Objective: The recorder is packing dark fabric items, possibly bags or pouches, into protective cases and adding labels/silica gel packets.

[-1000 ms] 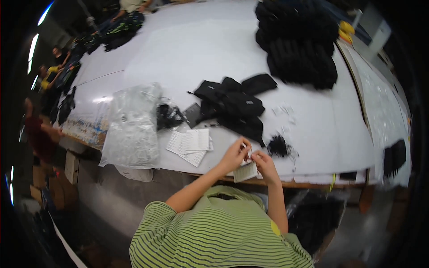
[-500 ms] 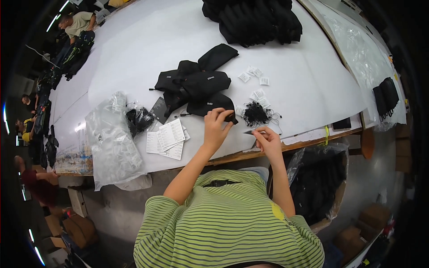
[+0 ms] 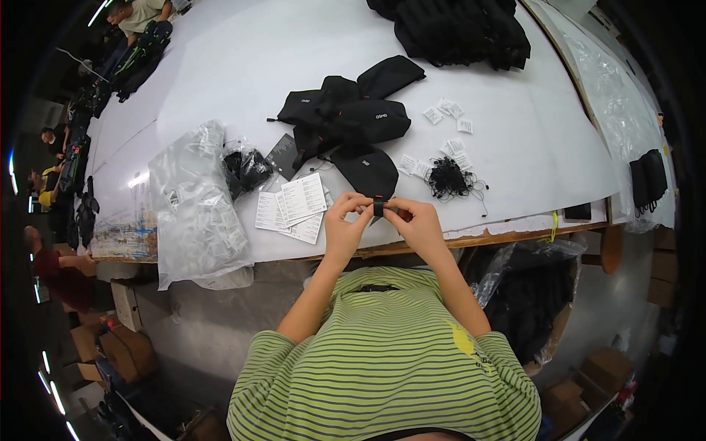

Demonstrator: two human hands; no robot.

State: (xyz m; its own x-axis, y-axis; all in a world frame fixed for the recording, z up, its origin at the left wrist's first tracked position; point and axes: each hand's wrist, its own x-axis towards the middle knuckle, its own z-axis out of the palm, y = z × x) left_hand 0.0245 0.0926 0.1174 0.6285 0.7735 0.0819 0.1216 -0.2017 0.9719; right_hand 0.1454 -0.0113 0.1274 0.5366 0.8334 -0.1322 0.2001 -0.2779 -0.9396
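Both my hands meet at the table's near edge, over a short black strap (image 3: 379, 208) at the near end of a black fabric pouch (image 3: 365, 169). My left hand (image 3: 346, 224) pinches the strap from its left side, and the fingertips of my right hand (image 3: 416, 223) pinch it from the right. A small reddish mark shows just above the strap. Whether my right fingers also hold something small is hidden. Beyond this pouch, several similar black pouches (image 3: 375, 120) lie overlapping in a loose heap.
Printed white cards (image 3: 303, 197) and a clear plastic bag (image 3: 191, 209) lie left. Right are a tangle of black cords (image 3: 448, 178) and small white packets (image 3: 444, 110). A large black pile (image 3: 463, 33) sits far back; a lined carton (image 3: 533, 301) stands below the table edge.
My right hand has moved left, from beside the pouch to the strap, meeting my left hand. The small dark pointed piece it held no longer shows. The whole view has shifted slightly.
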